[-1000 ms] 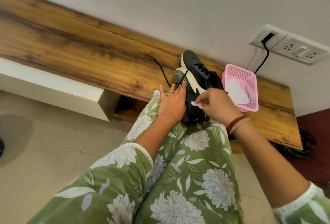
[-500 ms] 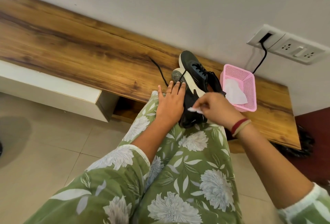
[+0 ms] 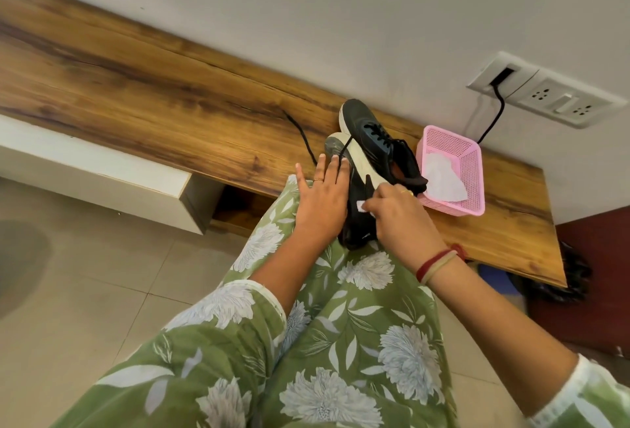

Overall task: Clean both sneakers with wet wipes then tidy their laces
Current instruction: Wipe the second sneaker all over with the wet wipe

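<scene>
The right hand (image 3: 399, 216) is curled, its fingertips pinching a small folded wipe (image 3: 362, 206) against the dark side of the near sneaker (image 3: 356, 196). The left hand (image 3: 322, 201) lies flat and open, fingers spread, pressed on that sneaker's left side; it grips nothing, and a black lace (image 3: 342, 155) runs up over its fingers. That sneaker rests tipped on its side on the person's knee, pale sole edge facing right, toe pointing away toward the bench (image 3: 153, 100).

The 2nd sneaker (image 3: 378, 138) stands upright on the bench just behind the 1st, touching it, laces loose. Another loose lace end (image 3: 301, 134) trails across the wood to the left. Just to the right of the 2nd sneaker sits a pink basket (image 3: 472, 182) with a white wipe (image 3: 443, 179) lying inside.

On the wall above the basket is a socket plate (image 3: 552, 100), a black cable (image 3: 494, 117) hanging from it behind the basket. The legs wear green floral cloth (image 3: 358, 325); the floor is pale tile (image 3: 85, 291).
</scene>
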The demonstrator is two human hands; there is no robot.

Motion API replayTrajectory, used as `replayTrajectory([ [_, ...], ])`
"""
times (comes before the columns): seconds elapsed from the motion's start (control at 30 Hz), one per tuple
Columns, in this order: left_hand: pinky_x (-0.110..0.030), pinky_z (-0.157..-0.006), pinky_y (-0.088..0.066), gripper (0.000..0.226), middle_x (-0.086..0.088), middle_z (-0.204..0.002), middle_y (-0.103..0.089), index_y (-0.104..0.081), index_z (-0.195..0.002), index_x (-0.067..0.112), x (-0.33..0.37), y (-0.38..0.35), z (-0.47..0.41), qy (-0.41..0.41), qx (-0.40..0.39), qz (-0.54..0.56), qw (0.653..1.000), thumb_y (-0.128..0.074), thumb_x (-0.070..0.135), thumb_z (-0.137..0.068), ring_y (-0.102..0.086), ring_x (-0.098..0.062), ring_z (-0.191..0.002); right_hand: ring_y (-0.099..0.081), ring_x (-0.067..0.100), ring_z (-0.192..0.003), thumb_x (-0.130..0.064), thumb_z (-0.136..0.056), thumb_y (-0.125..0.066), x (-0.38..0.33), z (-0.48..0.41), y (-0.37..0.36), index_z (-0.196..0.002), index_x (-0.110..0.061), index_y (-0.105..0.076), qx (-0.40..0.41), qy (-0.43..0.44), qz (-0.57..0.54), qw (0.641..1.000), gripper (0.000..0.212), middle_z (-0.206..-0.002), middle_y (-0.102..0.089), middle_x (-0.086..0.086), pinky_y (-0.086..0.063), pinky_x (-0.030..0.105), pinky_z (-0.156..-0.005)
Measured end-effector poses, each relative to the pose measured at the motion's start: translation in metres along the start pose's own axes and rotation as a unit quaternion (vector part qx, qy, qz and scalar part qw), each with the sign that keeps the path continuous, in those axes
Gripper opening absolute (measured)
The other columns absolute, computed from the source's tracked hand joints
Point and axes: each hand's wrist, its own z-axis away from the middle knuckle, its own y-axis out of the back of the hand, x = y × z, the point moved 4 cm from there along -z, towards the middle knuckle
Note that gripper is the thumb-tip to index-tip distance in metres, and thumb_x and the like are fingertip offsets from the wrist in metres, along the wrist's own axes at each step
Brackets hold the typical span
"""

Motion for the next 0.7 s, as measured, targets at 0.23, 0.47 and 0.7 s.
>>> replayTrajectory([
  [0.23,-0.062,-0.113,0.0,0.072,-0.006,-0.16,-0.006,0.001,-0.152,0.012,0.003,0.004,0.001,-0.033,0.028,0.012,0.999,-0.041,0.019,-0.095,0.005,-0.026,-0.147,-0.057,0.012,-0.091,-0.009,-0.091,-0.056,0.044,-0.009,0.035,-0.102,-0.016,-0.071,0.159,-0.212,-0.254,0.93,0.02,-0.104,-0.065,0.001,-0.042,0.021,-0.082],
  [0.47,-0.062,-0.112,0.004,0.074,-0.006,-0.16,-0.003,0.004,-0.151,0.012,0.004,-0.001,0.0,-0.045,0.013,-0.023,0.999,-0.043,0.024,-0.096,0.008,-0.027,-0.147,-0.053,0.03,-0.072,0.007,-0.075,-0.065,0.002,0.013,-0.004,-0.09,-0.002,-0.07,0.131,-0.07,0.03,0.988,0.018,-0.079,-0.055,0.012,-0.044,0.035,-0.058],
  [0.7,-0.06,-0.114,0.003,0.075,-0.004,-0.16,-0.001,0.004,-0.152,0.014,0.005,0.0,-0.001,-0.051,-0.001,-0.002,0.999,-0.044,0.018,-0.095,0.01,-0.026,-0.147,-0.052,0.026,-0.064,0.011,-0.073,-0.068,0.004,0.055,-0.026,-0.099,-0.002,-0.07,0.16,-0.061,-0.058,0.984,0.029,-0.075,-0.052,0.009,-0.044,0.033,-0.05],
])
